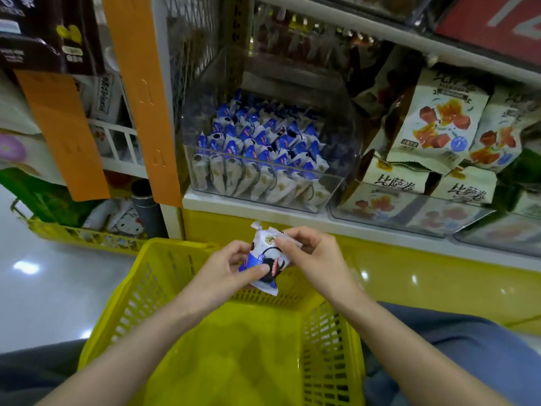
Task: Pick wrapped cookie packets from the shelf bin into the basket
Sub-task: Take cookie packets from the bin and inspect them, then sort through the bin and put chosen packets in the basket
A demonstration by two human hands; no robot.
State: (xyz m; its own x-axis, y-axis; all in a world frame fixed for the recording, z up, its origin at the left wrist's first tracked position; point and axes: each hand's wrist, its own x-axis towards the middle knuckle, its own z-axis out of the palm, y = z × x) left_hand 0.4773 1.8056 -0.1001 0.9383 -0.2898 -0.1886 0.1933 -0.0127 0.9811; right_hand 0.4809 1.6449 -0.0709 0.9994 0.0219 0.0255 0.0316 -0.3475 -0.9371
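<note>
Hands meet above the yellow slotted plastic basket [187,291]: left hand [231,266] and right hand [310,253] both pinch one blue-and-white wrapped cookie packet [265,257], its long axis tilted, directly over the basket's far rim.

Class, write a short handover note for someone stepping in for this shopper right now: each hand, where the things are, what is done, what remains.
Left hand and right hand both pinch one cookie packet above the yellow basket's far rim.
The clear shelf bin holds many more packets.
Done: one packet out of the bin; none visible in the basket.
Left: drop it in, pick more.
</note>
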